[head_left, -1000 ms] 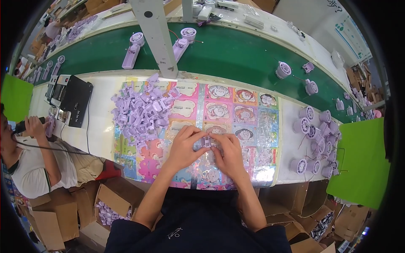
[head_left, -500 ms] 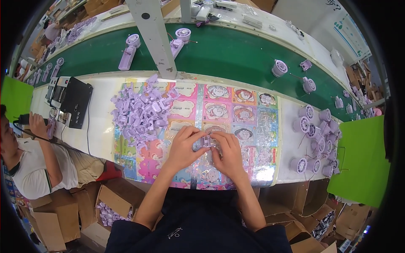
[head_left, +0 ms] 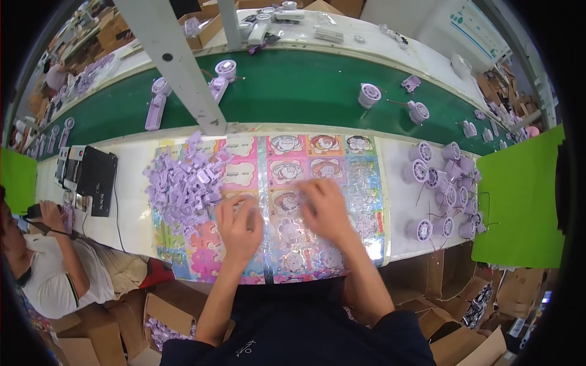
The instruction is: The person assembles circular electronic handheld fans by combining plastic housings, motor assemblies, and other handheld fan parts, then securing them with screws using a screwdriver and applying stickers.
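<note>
My left hand (head_left: 241,229) hovers over the colourful printed sheet (head_left: 244,174), just right of a heap of small lilac plastic parts (head_left: 189,183). Its fingers are bent and apart, with nothing visible in them. Further right, my right hand (head_left: 326,207) is above the sheet too, blurred by motion. Its thumb and fingers close on a small lilac plastic part (head_left: 299,197), mostly hidden and smeared. A gap separates the two hands.
Round lilac fan housings (head_left: 420,229) with thin wires cluster at the right, beside a green panel (head_left: 519,201). Behind a grey post (head_left: 183,67) runs a green conveyor belt (head_left: 293,85) carrying more housings. A co-worker (head_left: 55,262) sits left near a black device (head_left: 99,183).
My hands have drawn apart from the lilac part they both held. The left went toward the heap; the right keeps the part, as far as the blur shows. The whole view has shifted.
</note>
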### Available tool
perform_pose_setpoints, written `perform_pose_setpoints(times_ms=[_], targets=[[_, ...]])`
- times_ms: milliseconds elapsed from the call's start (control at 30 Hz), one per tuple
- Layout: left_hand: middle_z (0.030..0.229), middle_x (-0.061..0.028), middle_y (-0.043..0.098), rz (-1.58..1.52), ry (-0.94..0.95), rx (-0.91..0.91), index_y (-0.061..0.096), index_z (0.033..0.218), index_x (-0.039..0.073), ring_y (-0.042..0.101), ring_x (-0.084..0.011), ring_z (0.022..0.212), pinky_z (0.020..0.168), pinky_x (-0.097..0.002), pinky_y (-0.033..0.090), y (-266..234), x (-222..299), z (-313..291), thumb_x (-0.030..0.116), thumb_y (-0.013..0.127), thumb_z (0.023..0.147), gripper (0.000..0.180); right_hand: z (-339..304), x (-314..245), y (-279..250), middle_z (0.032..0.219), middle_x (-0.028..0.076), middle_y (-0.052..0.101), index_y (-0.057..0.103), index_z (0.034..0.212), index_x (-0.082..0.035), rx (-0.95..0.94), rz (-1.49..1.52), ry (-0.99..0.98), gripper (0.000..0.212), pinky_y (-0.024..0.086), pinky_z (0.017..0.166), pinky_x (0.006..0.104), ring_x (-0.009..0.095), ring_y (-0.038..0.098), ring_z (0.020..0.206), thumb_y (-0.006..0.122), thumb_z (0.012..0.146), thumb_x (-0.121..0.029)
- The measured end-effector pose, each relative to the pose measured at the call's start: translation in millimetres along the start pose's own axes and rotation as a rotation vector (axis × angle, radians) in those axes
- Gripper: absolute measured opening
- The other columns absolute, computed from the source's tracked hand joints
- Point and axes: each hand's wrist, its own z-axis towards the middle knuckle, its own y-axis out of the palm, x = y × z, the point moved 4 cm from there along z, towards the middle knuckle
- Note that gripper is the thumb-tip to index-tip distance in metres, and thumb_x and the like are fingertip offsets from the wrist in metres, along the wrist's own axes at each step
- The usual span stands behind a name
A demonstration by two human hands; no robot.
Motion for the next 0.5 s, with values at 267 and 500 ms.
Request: perform_pose_setpoints(times_ms=[267,500], targets=[[0.104,-0.0122,0.063,0.015,0.11,0.045,0.071,0.101,0.004,0.058,-0.0338,0.098,0.087,-0.0445,0.045,11,24,22,0.0,0.072,0.076,0.025,-2,96,-55,0.105,0.018,0.059,0.069,0.114,-0.006,0.399,-0.098,0.36,0.035,0.051,0.085,0.044,0.036,0.06,0.096,0.066,0.079,-0.003],[0.113,-0.0191,0.058,-0.353,0.316,-0.291,0.058,0.124,0.004,0.058,-0.038,0.105,0.088,-0.0476,0.049,132,96,155,0.009,0.07,0.08,0.047,-2,90,-51,0.111,0.02,0.056,0.064,0.111,-0.001,0.451,-0.063,0.398,0.028,0.053,0.076,0.0428,0.035,0.063,0.09,0.063,0.083,-0.002]])
